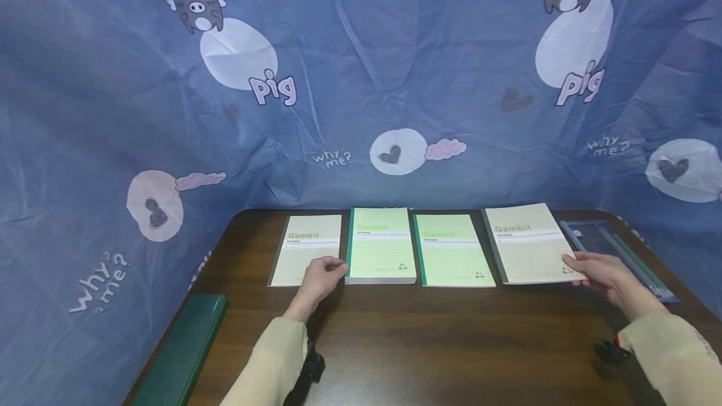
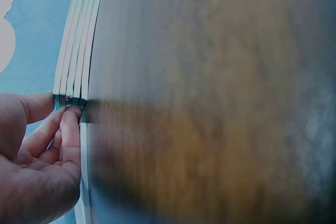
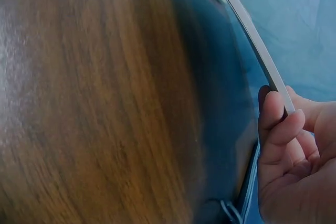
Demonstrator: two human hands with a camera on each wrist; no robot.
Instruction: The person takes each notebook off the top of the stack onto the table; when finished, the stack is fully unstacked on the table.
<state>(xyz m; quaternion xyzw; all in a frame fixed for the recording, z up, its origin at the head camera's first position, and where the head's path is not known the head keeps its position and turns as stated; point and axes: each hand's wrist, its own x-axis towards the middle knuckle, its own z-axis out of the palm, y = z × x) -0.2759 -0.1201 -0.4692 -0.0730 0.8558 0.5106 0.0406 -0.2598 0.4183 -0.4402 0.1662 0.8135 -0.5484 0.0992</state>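
A row of Gambit notebooks lies along the table's far edge. My left hand is at the near left corner of a thick stack of green-covered notebooks. In the left wrist view its thumb lies on the top cover while curled fingers meet the green spines. At the right end, my right hand pinches the near right corner of a cream notebook, thumb above and fingers below. That notebook's held side is raised and its dark spine faces left.
A cream notebook lies left of the stack, and a green notebook right of it. A blue-edged transparent zip pouch sits at the far right, partly behind my right hand. A dark green flat case lies at the left edge.
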